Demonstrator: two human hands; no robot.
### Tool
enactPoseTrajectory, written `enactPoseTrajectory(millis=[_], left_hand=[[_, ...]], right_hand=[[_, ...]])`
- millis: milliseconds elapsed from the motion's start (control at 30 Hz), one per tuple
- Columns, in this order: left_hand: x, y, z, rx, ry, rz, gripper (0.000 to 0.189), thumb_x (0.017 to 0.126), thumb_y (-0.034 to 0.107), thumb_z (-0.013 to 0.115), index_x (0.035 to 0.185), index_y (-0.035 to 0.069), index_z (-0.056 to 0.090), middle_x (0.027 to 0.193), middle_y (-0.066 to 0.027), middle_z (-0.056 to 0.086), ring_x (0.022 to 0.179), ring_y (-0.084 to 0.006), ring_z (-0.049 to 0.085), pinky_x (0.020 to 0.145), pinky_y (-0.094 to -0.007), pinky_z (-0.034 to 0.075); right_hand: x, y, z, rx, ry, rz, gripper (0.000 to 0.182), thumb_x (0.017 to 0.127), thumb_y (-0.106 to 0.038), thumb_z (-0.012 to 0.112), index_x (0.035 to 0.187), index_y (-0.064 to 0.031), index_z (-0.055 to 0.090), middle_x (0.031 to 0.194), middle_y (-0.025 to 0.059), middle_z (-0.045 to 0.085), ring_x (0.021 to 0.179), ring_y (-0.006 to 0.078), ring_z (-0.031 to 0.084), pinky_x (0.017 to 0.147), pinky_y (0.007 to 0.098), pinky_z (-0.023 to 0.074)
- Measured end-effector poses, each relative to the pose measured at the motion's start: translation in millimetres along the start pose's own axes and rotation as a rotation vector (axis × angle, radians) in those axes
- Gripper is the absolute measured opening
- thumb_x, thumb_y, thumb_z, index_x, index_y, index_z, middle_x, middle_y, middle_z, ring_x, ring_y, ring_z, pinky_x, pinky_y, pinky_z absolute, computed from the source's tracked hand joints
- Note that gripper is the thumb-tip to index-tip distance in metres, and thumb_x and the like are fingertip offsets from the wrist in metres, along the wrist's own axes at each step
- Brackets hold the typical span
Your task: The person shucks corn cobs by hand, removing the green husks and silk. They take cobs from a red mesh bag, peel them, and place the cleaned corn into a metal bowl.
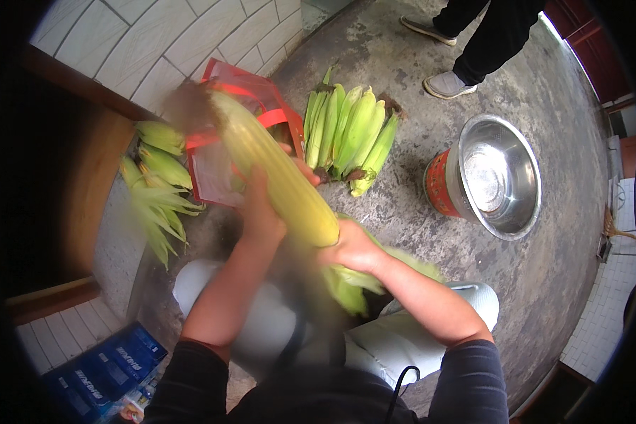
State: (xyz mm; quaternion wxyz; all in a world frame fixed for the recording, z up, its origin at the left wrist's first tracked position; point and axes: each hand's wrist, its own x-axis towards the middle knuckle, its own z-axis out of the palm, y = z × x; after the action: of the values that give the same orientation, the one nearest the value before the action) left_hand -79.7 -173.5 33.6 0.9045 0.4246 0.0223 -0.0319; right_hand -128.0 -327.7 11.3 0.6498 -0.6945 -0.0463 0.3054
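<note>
An ear of corn (281, 180), stripped down to its thin pale inner husk, slants across the middle of the view with brown silk at its upper end. My left hand (267, 204) grips its side, with some fingers showing beyond it. At the lower end my right hand (352, 246) is closed around the base and the peeled-back green husk leaves (350, 294), which hang below it. A red-edged bag (244, 79) with red handles stands behind my left hand. Several unpeeled ears of corn (355, 130) lie side by side on the concrete floor beyond.
A shiny metal basin (527, 199) sits tilted on a red-labelled bucket (441, 183) at the right. Husked leaves and ears (161, 164) lie left of the bag. Another person's shoe (450, 85) is on the floor at the top. Blue boxes (106, 371) lie lower left, by the tiled wall.
</note>
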Motion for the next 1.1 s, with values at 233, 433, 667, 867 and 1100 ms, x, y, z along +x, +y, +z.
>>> enactPoseTrajectory(millis=[233,433,667,867,1100], left_hand=[[8.1,-17.7,21.1,-0.102,0.376,-0.156,0.063,0.084,0.064,0.032,0.103,0.005,0.044,0.081,-0.0155,0.057,0.076,-0.0290,0.059,0.072,-0.0427,0.048],[29.6,-20.3,13.9,-0.243,0.328,-0.269,0.067,0.078,0.070,0.035,0.090,0.005,0.047,0.072,-0.0145,0.055,0.065,-0.0293,0.057,0.064,-0.0418,0.048],[35.7,-28.8,0.5,-0.281,0.227,-0.444,0.068,0.076,0.072,0.038,0.091,0.007,0.048,0.077,-0.0147,0.056,0.070,-0.0298,0.057,0.067,-0.0453,0.048],[23.2,-27.0,3.7,-0.176,0.151,-0.386,0.060,0.088,0.057,0.034,0.111,0.003,0.046,0.092,-0.0192,0.058,0.089,-0.0324,0.058,0.082,-0.0433,0.047],[-0.8,-29.8,10.4,0.010,0.032,-0.334,0.043,0.093,0.036,0.039,0.124,0.006,0.036,0.109,-0.0140,0.052,0.103,-0.0249,0.052,0.092,-0.0393,0.039]], right_hand=[[6.9,-26.1,0.6,-0.634,0.414,0.010,0.031,0.059,-0.020,0.064,0.080,0.0026,0.056,0.071,0.0220,0.060,0.071,0.0372,0.061,0.066,0.0415,0.0499],[9.9,-34.2,-6.7,-0.752,0.407,-0.006,0.031,0.059,-0.018,0.065,0.076,0.0044,0.054,0.066,0.0236,0.059,0.065,0.0379,0.061,0.061,0.0422,0.0504],[7.8,-21.5,-10.9,-0.648,0.350,-0.017,0.041,0.059,-0.024,0.070,0.082,0.0050,0.053,0.071,0.0242,0.060,0.070,0.0392,0.060,0.065,0.0411,0.0503],[-5.2,-22.3,-38.6,-0.451,0.031,-0.035,0.095,0.061,-0.032,0.078,0.132,0.0012,0.025,0.125,0.0222,0.042,0.118,0.0317,0.042,0.099,0.0352,0.0327],[-6.9,-6.1,-36.1,-0.409,0.120,-0.184,0.095,0.061,-0.033,0.078,0.135,-0.0046,0.024,0.125,0.0220,0.043,0.118,0.0323,0.043,0.098,0.0368,0.0348]])
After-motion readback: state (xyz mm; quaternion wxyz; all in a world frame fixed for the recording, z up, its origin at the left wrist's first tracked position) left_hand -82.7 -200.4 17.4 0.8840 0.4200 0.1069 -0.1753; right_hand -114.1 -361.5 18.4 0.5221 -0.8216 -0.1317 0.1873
